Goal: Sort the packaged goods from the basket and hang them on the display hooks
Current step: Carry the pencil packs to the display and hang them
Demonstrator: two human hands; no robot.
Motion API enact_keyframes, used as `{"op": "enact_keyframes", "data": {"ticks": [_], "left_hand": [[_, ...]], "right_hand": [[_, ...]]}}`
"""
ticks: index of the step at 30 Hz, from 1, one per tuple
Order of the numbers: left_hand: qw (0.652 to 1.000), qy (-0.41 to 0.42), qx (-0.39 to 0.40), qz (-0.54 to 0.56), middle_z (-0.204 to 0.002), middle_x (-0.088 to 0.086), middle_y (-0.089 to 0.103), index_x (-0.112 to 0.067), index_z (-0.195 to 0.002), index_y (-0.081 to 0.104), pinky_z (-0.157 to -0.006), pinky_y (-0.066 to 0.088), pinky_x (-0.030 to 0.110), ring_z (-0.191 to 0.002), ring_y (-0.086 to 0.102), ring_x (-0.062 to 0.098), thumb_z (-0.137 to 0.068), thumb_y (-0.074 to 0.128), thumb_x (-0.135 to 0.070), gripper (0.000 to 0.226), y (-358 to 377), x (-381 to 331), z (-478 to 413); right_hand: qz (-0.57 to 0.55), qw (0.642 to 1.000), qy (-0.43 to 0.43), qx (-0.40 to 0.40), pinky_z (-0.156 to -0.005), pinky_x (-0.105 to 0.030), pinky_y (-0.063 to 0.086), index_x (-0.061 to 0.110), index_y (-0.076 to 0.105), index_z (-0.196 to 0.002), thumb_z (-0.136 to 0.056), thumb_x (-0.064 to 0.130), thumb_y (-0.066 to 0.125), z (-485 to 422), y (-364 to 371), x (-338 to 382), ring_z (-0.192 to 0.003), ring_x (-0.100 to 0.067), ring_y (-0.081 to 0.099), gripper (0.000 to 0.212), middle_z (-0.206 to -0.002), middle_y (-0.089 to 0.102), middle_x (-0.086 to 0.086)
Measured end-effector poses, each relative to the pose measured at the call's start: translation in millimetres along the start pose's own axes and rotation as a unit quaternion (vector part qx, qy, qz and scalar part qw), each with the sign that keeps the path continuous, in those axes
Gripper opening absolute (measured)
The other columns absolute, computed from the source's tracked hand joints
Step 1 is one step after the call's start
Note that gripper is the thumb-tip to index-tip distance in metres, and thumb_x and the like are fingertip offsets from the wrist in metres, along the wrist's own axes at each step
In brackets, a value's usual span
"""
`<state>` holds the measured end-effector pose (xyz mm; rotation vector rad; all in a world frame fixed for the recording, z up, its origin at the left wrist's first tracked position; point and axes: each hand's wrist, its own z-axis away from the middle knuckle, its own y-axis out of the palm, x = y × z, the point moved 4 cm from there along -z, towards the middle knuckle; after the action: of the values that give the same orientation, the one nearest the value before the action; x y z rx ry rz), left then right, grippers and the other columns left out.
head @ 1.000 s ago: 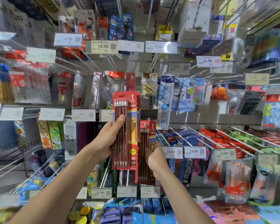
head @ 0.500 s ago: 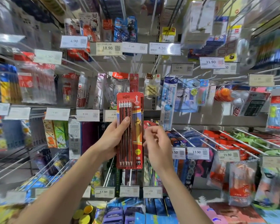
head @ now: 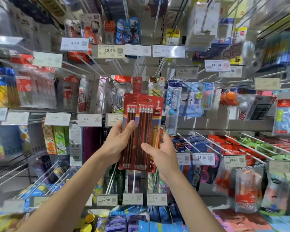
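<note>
We are holding a front pack (head: 146, 124) and a rear pack (head: 129, 113) of red pencils upright at centre view, before the hook wall.
Our left hand (head: 115, 144) is curling its grip round the rear pack, thumb lying on its face. Our right hand (head: 164, 153) is pinching the front pack's lower right edge. The front pack is overlapping the rear one's 3 o'clock side. A blue ruler pack (head: 172, 104) is hanging at 2 o'clock, and a white display hook (head: 134, 181) is jutting out at 6 o'clock.
</note>
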<state>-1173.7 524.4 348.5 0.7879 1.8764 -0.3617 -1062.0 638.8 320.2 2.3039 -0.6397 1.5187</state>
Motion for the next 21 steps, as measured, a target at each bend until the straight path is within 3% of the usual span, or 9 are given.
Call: {"op": "enact_keyframes", "data": {"ticks": [2, 4, 7, 10, 12, 14, 15, 18, 21], "left_hand": [[1.000, 0.002, -0.009, 0.010, -0.122, 0.013, 0.073, -0.010, -0.130, 0.061, -0.100, 0.054, 0.055, -0.113, 0.071, 0.034, -0.102, 0.057, -0.039, 0.041, 0.5, 2.1, -1.7], [1.000, 0.000, -0.014, 0.015, -0.122, 0.015, 0.073, -0.010, -0.129, 0.061, -0.097, 0.055, 0.055, -0.112, 0.070, 0.036, -0.104, 0.055, -0.037, 0.037, 1.3, 2.4, -3.0], [1.000, -0.008, -0.014, 0.019, -0.120, 0.016, 0.072, -0.011, -0.128, 0.060, -0.087, 0.059, 0.051, -0.106, 0.071, 0.036, -0.103, 0.055, -0.040, 0.038, 1.6, 3.1, -3.9], [0.999, -0.015, -0.018, 0.031, -0.113, 0.013, 0.074, -0.013, -0.126, 0.060, -0.078, 0.061, 0.047, -0.097, 0.073, 0.031, -0.102, 0.055, -0.041, 0.037, 2.0, 4.2, -3.4], [0.999, -0.019, -0.023, 0.039, -0.111, 0.011, 0.074, -0.014, -0.126, 0.061, -0.076, 0.061, 0.045, -0.094, 0.073, 0.029, -0.101, 0.056, -0.042, 0.037, 2.9, 4.7, -3.5], [0.998, -0.024, -0.026, 0.043, -0.113, 0.013, 0.074, -0.014, -0.128, 0.060, -0.077, 0.061, 0.045, -0.095, 0.073, 0.030, -0.100, 0.057, -0.044, 0.041, 2.8, 5.2, -3.6], [0.998, -0.025, -0.025, 0.043, -0.115, 0.015, 0.074, -0.014, -0.129, 0.060, -0.077, 0.061, 0.046, -0.096, 0.073, 0.031, -0.100, 0.057, -0.045, 0.042, 2.6, 5.7, -3.5], [0.998, -0.028, -0.023, 0.044, -0.118, 0.016, 0.074, -0.014, -0.130, 0.060, -0.080, 0.061, 0.047, -0.102, 0.073, 0.034, -0.100, 0.057, -0.046, 0.044, 1.8, 6.9, -3.6], [0.999, -0.029, -0.019, 0.039, -0.119, 0.016, 0.073, -0.012, -0.131, 0.060, -0.079, 0.061, 0.046, -0.103, 0.073, 0.035, -0.101, 0.056, -0.046, 0.045, 1.1, 5.2, -3.9]], "right_hand": [[-0.050, 0.998, 0.019, -0.022, -0.097, -0.045, 0.057, 0.017, 0.049, -0.127, -0.086, 0.014, 0.079, -0.8, -8.9, -7.1, -0.107, -0.019, 0.071, 0.050, -0.123, 0.068, -0.008], [-0.093, 0.993, 0.051, -0.058, -0.089, -0.048, 0.060, 0.011, 0.046, -0.136, -0.077, 0.020, 0.080, 2.8, -20.0, -16.4, -0.111, -0.029, 0.069, 0.069, -0.131, 0.062, -0.018], [-0.123, 0.986, 0.056, -0.101, -0.069, -0.038, 0.061, 0.007, 0.055, -0.122, -0.085, 0.006, 0.073, 12.8, -45.2, -33.7, -0.093, -0.027, 0.072, 0.041, -0.114, 0.069, -0.017], [-0.116, 0.986, 0.060, -0.105, -0.069, -0.026, 0.056, 0.011, 0.059, -0.109, -0.086, -0.004, 0.067, 34.0, -59.2, -47.4, -0.093, -0.019, 0.072, 0.028, -0.095, 0.075, 0.002], [-0.091, 0.989, 0.066, -0.095, -0.087, -0.028, 0.055, 0.013, 0.060, -0.114, -0.082, 0.003, 0.072, 46.3, -58.2, -58.0, -0.107, -0.014, 0.068, 0.035, -0.107, 0.074, 0.009], [-0.052, 0.992, 0.075, -0.088, -0.116, -0.047, 0.037, 0.019, 0.054, -0.133, -0.075, 0.019, 0.078, 52.4, -52.1, -64.8, -0.134, -0.015, 0.050, 0.063, -0.139, 0.058, 0.008], [-0.037, 0.993, 0.072, -0.082, -0.121, -0.049, 0.029, 0.024, 0.049, -0.139, -0.072, 0.025, 0.078, 51.9, -49.2, -67.4, -0.141, -0.016, 0.041, 0.073, -0.148, 0.049, 0.008], [-0.020, 0.996, 0.063, -0.055, -0.122, -0.043, 0.026, 0.036, 0.042, -0.137, -0.079, 0.026, 0.076, 44.9, -38.2, -62.4, -0.142, -0.009, 0.032, 0.067, -0.150, 0.039, 0.013], [0.008, 0.997, 0.072, -0.025, -0.118, -0.039, 0.026, 0.030, 0.041, -0.136, -0.088, 0.018, 0.071, 32.6, -31.4, -64.2, -0.142, -0.006, 0.026, 0.058, -0.148, 0.035, 0.015]]}}
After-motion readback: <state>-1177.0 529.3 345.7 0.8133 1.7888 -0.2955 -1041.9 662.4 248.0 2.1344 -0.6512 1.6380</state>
